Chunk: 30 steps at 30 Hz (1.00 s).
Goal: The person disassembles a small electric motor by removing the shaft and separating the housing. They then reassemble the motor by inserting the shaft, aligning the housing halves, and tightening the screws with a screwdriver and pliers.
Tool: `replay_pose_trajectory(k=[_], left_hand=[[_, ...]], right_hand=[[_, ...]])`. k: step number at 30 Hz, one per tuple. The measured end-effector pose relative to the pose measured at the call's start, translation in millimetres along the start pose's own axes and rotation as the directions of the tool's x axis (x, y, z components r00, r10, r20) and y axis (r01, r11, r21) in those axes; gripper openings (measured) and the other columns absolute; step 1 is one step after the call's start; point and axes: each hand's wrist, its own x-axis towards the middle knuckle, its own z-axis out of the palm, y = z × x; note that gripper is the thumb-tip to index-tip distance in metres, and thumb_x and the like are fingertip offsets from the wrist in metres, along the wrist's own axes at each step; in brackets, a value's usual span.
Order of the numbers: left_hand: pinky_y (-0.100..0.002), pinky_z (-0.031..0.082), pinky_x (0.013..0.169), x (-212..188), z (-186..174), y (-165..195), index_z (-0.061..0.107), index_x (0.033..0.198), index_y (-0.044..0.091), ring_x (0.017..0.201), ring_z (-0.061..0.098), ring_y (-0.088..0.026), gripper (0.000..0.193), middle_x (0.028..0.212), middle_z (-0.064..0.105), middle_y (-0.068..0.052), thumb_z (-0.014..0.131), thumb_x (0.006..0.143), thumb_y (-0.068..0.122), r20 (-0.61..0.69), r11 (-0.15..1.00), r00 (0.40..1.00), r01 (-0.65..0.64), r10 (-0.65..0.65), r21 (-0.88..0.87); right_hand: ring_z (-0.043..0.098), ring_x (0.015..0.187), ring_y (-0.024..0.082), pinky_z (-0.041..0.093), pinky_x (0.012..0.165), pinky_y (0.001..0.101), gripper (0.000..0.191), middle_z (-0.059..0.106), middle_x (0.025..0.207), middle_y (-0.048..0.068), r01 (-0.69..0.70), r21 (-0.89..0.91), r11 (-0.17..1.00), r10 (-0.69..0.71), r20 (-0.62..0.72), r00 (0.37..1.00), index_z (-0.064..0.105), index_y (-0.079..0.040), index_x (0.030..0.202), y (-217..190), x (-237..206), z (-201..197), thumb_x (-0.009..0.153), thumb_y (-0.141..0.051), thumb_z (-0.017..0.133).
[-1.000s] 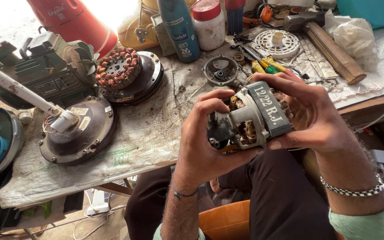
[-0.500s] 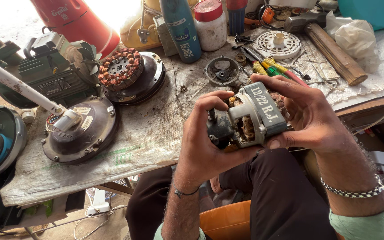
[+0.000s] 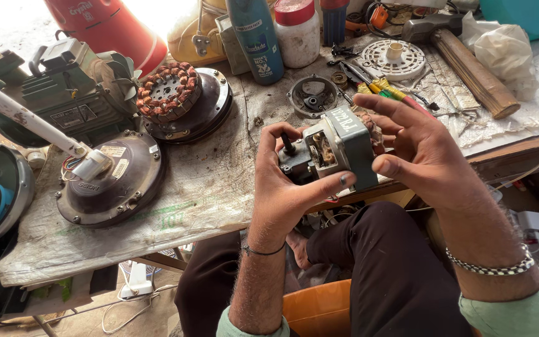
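Small motor [image 3: 335, 150] between both hands

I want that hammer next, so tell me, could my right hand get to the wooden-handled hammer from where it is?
Probably yes. The right hand only rests open against the small motor, which the left hand grips, and the hammer lies uncovered on the bench beyond it.

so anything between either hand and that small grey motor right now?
Nothing visible. The left hand grips the small grey motor directly, thumb across its lower front. The right hand has its thumb tip on the motor's right edge, fingers spread open above it.
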Motion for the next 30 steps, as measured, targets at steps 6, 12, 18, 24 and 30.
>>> replay_pose_trajectory(k=[6,12,18,24,30], left_hand=[[-0.030,0.065,0.077,2.3,2.0,-19.8,0.046,0.119,0.004,0.093,0.075,-0.023,0.068,0.105,0.067,-0.016,0.094,0.073,0.020,-0.143,0.931,0.975,0.113,-0.172,-0.347],[-0.038,0.065,0.085,1.1,6.6,-38.7,0.054,0.125,-0.003,0.102,0.072,-0.028,0.061,0.110,0.068,-0.020,0.079,0.091,0.041,-0.124,0.812,0.949,0.175,-0.290,-0.557],[-0.041,0.065,0.088,-4.0,16.0,-25.8,0.055,0.140,0.000,0.109,0.072,-0.027,0.065,0.125,0.069,-0.017,0.068,0.097,0.047,0.017,0.576,0.924,0.252,-0.382,-0.778],[-0.041,0.066,0.089,-8.6,28.0,-17.0,0.055,0.138,0.001,0.108,0.073,-0.028,0.067,0.122,0.069,-0.019,0.061,0.098,0.054,0.001,0.597,0.915,0.263,-0.403,-0.758],[-0.040,0.065,0.087,-9.3,30.4,-21.1,0.055,0.141,0.001,0.106,0.072,-0.026,0.071,0.124,0.068,-0.018,0.060,0.101,0.060,0.077,0.436,0.906,0.273,-0.416,-0.857]], right_hand=[[0.055,0.143,0.031,0.047,0.117,0.0434,0.100,0.054,0.154,0.024,0.043,-0.006,0.999,-0.043,0.059,0.997,0.029,0.002,0.165,-4.2,-2.8,-1.4,0.088,-0.036,0.080],[0.046,0.152,0.030,0.041,0.127,0.0416,0.082,0.041,0.166,0.023,0.179,-0.103,0.979,-0.172,0.066,0.983,0.030,0.002,0.164,5.5,1.2,8.0,0.095,-0.010,0.072],[0.054,0.148,0.028,0.041,0.122,0.0445,0.074,0.048,0.162,0.019,0.284,-0.461,0.841,-0.296,0.047,0.954,0.050,-0.006,0.151,-3.8,1.3,14.1,0.085,-0.013,0.081],[0.054,0.147,0.030,0.026,0.130,0.0513,0.076,0.056,0.156,0.018,0.340,-0.717,0.608,-0.384,0.109,0.917,0.050,-0.010,0.151,-15.6,-1.0,14.2,0.082,-0.015,0.080],[0.053,0.149,0.036,0.045,0.123,0.0456,0.065,0.053,0.158,0.020,0.350,-0.679,0.645,-0.411,0.078,0.908,0.049,-0.008,0.150,-13.6,-1.1,21.6,0.090,-0.008,0.073]])
